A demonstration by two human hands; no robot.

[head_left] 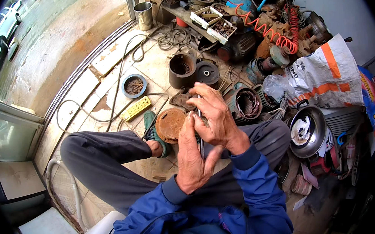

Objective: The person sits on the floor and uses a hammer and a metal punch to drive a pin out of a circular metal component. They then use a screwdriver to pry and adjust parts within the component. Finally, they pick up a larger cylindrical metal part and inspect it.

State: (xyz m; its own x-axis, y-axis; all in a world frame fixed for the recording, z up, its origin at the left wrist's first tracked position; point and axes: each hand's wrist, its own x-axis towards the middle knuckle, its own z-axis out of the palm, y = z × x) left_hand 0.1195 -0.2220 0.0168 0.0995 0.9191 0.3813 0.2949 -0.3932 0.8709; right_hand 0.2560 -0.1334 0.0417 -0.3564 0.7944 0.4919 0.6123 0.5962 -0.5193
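My right hand (215, 119), closed, grips a slender metal rod (202, 147) held upright over the work spot between my knees. My left hand (194, 159) is against it on the left, fingers straight and thumb spread, the fingertips meeting my right hand. A rusty round metal piece (168, 127) lies on the tiles just beyond, partly behind my hands. Above it stand a dark motor housing (176, 75), a black disc (207, 74) and another housing with copper windings (246, 104). What the rod's lower end touches is hidden.
A yellow power strip (136, 108), loose cables, a blue bowl of small parts (134, 85) and a steel cup (144, 17) are on the floor ahead. Parts trays (220, 27), motors, red coiled hose, a woven sack (321, 75) and a black pan (306, 130) crowd the right. A glass doorway borders the left.
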